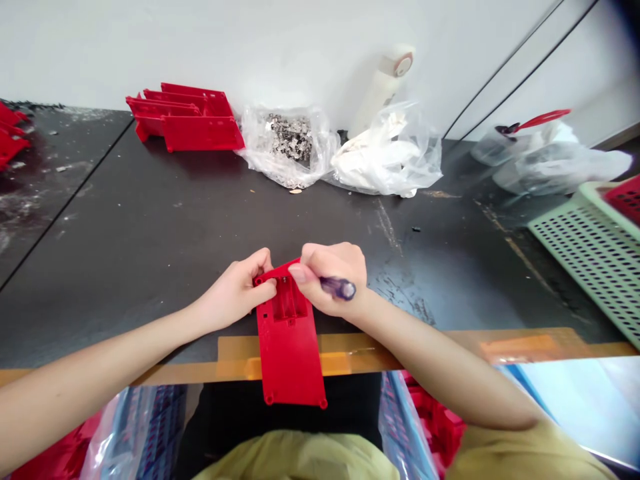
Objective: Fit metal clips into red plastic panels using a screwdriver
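Note:
A red plastic panel with a recessed battery compartment lies tilted over the table's taped front edge, its lower end overhanging. My left hand grips its upper left corner, with the thumb by the recess. A small metal piece shows at the recess's top end. Closed in a fist, my right hand holds a tool with a dark purple, rounded handle at the panel's upper right. The tool's working end is hidden behind the fingers, so its kind cannot be made out.
Stacked red panels stand by the wall. Beside them are a plastic bag of small metal pieces, a bag with white contents and a pale bottle. A green basket sits at right. Red parts fill crates below.

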`<state>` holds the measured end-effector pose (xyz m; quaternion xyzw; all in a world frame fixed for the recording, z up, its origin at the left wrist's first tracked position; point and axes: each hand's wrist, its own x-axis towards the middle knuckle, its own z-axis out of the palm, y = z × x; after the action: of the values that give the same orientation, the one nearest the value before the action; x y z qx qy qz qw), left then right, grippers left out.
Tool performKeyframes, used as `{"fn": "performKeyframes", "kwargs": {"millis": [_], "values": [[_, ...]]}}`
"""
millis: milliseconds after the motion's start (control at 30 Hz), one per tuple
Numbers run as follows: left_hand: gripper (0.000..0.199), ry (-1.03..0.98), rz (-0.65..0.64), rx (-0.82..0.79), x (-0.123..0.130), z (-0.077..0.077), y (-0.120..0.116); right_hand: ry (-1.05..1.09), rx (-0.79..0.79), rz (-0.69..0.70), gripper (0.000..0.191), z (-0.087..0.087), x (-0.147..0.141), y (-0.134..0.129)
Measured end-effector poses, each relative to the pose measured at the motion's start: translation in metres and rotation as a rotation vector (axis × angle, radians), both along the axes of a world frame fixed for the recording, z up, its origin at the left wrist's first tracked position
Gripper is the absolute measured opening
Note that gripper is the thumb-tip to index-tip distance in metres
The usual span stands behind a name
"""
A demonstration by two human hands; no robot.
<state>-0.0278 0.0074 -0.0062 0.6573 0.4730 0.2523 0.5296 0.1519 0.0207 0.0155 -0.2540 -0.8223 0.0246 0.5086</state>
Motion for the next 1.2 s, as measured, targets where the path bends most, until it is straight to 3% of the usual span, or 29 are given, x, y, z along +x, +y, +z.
{"fn": "performKeyframes", "kwargs": {"millis": [133,267,500,733,933,1000,1200], "values": [[0.017,-0.007,0.0,0.001,0.001,0.001,0.0,-0.035,0.011,0.015,0.047,0.004,-0.003,-0.001],[0.017,-0.009,0.001,0.0,0.0,-0.001,0.0,-0.004,-0.125,0.036,0.045,0.001,-0.002,0.0],[0.015,0.002,-0.003,0.0,-0.001,-0.004,0.0,0.23,-0.414,0.106,0.046,-0.013,0.002,0.008],[0.018,0.013,0.003,0.02,-0.002,-0.003,0.001,-0.033,-0.327,0.211,0.046,-0.001,0.004,0.004],[0.014,-0.002,-0.009,-0.001,-0.002,-0.004,-0.001,0.444,-0.597,0.109,0.048,0.002,0.003,0.005],[0.014,-0.004,-0.005,0.002,-0.001,-0.003,-0.001,0.435,-0.572,0.121,0.047,-0.001,0.003,0.006],[0.017,-0.013,-0.007,0.02,-0.002,-0.006,0.001,0.25,-0.308,0.108,0.044,-0.013,0.003,0.006]]}}
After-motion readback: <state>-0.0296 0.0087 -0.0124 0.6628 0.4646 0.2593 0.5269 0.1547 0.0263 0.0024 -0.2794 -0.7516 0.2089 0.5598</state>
